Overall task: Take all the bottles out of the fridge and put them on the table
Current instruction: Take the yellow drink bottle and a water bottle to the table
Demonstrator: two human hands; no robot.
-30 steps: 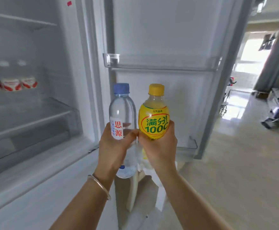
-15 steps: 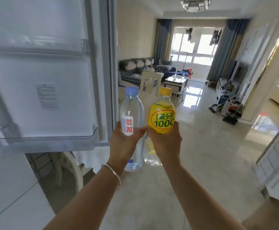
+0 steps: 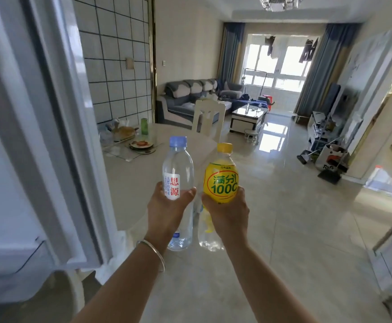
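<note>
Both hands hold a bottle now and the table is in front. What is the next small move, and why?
Probably carry both bottles forward and lower them onto the bare near part of the table. The left hand grips the water bottle and the right hand grips the yellow bottle, both upright and above the tabletop. The dishes sit farther back, so the near edge seems free.

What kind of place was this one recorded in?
Most likely a home: an open dining and living area. A sofa and coffee table stand near curtained windows, a dining table holds dishes, and a fridge door stands open at left.
</note>
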